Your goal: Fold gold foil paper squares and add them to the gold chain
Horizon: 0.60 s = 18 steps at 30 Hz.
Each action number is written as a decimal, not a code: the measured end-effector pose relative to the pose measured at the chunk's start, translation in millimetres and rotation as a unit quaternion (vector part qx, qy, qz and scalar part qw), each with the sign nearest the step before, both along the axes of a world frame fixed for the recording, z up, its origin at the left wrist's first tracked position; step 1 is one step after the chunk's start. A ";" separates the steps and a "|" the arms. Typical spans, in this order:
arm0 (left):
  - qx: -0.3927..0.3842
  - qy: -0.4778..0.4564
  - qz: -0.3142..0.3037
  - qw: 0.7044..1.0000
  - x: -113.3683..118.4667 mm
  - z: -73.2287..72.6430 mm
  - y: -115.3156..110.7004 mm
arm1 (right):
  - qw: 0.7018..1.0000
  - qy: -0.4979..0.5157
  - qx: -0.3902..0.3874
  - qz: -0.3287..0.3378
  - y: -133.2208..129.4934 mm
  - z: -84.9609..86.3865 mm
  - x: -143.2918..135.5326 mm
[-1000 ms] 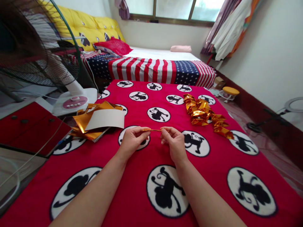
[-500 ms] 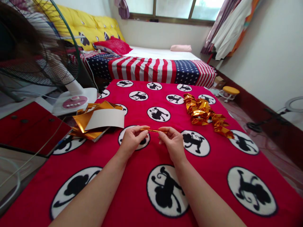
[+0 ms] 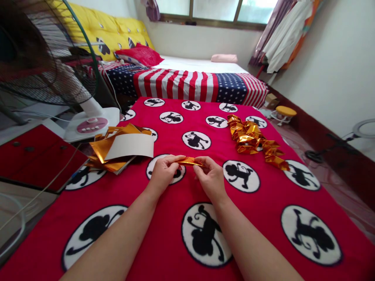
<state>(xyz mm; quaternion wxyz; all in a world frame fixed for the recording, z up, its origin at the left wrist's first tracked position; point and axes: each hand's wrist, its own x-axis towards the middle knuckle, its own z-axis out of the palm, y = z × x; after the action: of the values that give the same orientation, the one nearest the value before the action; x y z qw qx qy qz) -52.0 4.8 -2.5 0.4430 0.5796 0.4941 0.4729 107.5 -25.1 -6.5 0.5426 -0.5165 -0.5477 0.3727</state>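
A narrow folded strip of shiny gold foil paper [image 3: 189,161] is stretched between my two hands, above the red cloth [image 3: 164,238]. My left hand [image 3: 164,170] pinches its left end between thumb and fingers. At the right end, my right hand [image 3: 211,174] grips it the same way. Left of my hands lies a loose stack of gold foil sheets [image 3: 101,147], with a white-backed sheet [image 3: 131,146] curling on top. Several folded gold foil pieces [image 3: 249,138] sit in rows on the cloth to the right.
An electric fan [image 3: 90,121] with a green-rimmed guard stands at the left beside a red cabinet [image 3: 38,156]. Beyond the cloth is a bed [image 3: 187,84] with a striped and starred cover. A yellow stool [image 3: 285,111] and a black-based stand [image 3: 315,157] are on the floor at right.
The foil strip has tilted in my fingers and now shows a wider gold face. My right hand has shifted slightly left and its fingers have curled more. The surroundings have not moved.
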 end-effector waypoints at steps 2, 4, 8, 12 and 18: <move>0.027 0.048 0.001 0.999 0.0 -1.9 -0.5 | 1.000 -0.025 -0.006 -0.016 0.6 0.8 0.7; 0.054 0.104 0.003 0.993 0.6 -2.2 -1.7 | 0.998 -0.048 -0.015 -0.035 1.2 1.4 1.0; 0.094 0.192 0.019 0.977 3.5 1.0 -5.0 | 0.996 -0.074 -0.018 -0.052 1.6 1.4 0.8; 0.119 0.302 0.037 0.945 6.1 5.8 -7.8 | 0.995 -0.077 -0.025 -0.050 1.5 0.9 1.6; 0.072 0.506 0.051 0.858 7.6 14.2 -11.9 | 0.989 -0.138 -0.021 -0.052 5.9 -1.5 7.9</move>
<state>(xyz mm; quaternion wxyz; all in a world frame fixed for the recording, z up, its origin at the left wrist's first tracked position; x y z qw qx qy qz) -44.4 -7.1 11.7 0.0646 0.7432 0.6437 0.1707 115.4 -19.2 -8.0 0.4700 -0.6016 -0.5818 0.2806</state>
